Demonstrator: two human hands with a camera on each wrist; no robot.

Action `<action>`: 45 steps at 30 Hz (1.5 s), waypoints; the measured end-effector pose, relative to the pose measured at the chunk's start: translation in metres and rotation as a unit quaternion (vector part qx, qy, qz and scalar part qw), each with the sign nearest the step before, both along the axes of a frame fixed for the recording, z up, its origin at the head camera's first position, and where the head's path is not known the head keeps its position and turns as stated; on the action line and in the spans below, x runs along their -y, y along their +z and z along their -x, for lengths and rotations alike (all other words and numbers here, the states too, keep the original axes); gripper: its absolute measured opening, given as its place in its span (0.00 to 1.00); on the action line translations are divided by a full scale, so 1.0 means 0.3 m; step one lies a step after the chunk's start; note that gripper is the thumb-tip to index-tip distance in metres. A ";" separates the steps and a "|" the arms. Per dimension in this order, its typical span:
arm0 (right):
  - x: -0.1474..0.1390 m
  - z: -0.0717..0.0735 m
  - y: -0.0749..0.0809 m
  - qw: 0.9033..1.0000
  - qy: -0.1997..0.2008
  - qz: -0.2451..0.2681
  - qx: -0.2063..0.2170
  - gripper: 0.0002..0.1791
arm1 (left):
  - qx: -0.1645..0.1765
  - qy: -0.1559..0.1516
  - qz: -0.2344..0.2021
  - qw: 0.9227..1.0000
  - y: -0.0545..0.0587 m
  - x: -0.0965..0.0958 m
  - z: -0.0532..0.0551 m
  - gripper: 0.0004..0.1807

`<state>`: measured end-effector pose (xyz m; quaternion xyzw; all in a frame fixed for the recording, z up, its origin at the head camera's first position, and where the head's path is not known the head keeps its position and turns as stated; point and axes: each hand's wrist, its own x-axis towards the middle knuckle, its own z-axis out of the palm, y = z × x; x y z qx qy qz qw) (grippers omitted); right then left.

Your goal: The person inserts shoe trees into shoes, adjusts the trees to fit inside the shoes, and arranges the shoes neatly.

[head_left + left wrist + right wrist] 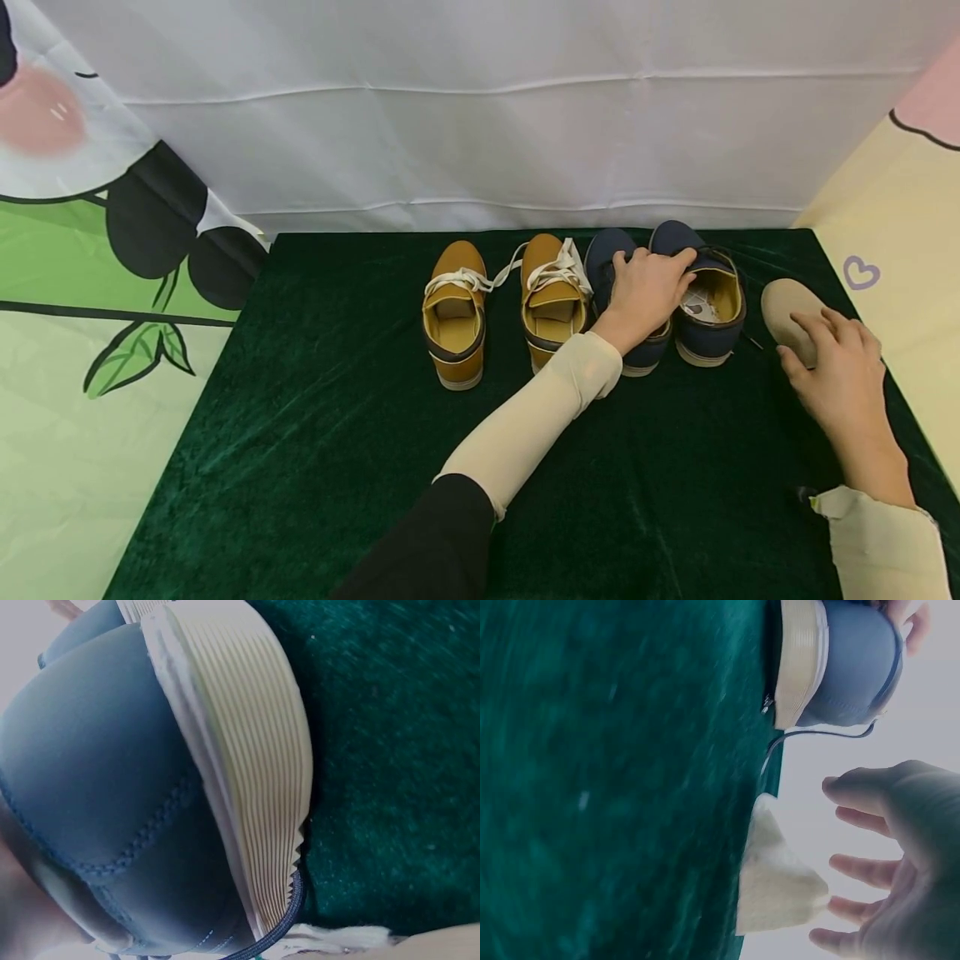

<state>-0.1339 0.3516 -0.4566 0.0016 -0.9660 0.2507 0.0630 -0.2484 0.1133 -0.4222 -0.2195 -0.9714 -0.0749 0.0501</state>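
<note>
A pair of navy shoes stands side by side, toes to the back: the left shoe (606,246) and the right shoe (711,333), which has a pale lining and a dark lace. Reaching across both, my left hand (648,292) curls its fingers over their inner sides near the openings. In the left wrist view the navy upper (97,750) and ribbed cream sole (247,742) fill much of the picture. My right hand (843,375), fingers spread, hovers at a rounded beige piece (786,302). It appears wedge-shaped in the right wrist view, its kind unclear.
Left of the navy pair stand two tan shoes, one (457,371) farther left and the other (543,258) beside the navy pair, with white laces joined between them. Dark green cloth (300,433) covers the table. A white curtain (480,158) hangs behind, with printed sheets at both sides.
</note>
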 end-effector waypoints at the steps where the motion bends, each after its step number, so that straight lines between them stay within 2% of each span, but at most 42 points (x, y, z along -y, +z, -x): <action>1: -0.010 0.002 -0.004 1.000 0.000 -0.001 0.002 0.30 | 0.000 0.000 0.000 1.000 0.000 -0.001 0.000 0.15; 8: -0.060 0.014 -0.019 0.999 -0.003 0.013 0.043 0.27 | 0.007 0.007 -0.014 1.000 0.000 -0.001 0.001 0.14; 15: -0.081 0.020 -0.041 0.998 -0.013 0.025 0.059 0.26 | 0.005 0.008 -0.020 1.000 -0.001 0.001 -0.001 0.13; 24: -0.092 0.021 -0.051 0.997 -0.026 0.048 0.052 0.23 | 0.002 0.007 -0.025 1.000 -0.008 0.001 -0.006 0.13; 32: -0.078 0.002 -0.030 0.997 -0.028 0.054 0.042 0.23 | 0.003 0.009 -0.027 1.000 -0.009 -0.001 -0.001 0.13; 37: -0.058 -0.016 0.001 0.998 -0.027 0.057 0.017 0.23 | 0.005 0.008 -0.029 1.000 -0.008 -0.001 -0.001 0.13; 40: -0.040 -0.026 0.024 0.997 -0.028 0.066 -0.015 0.23 | 0.007 0.006 -0.029 1.000 -0.008 -0.002 0.000 0.13; 45: 0.004 -0.042 0.064 0.994 -0.054 0.057 -0.070 0.21 | 0.009 0.003 -0.032 0.999 -0.007 -0.003 0.001 0.13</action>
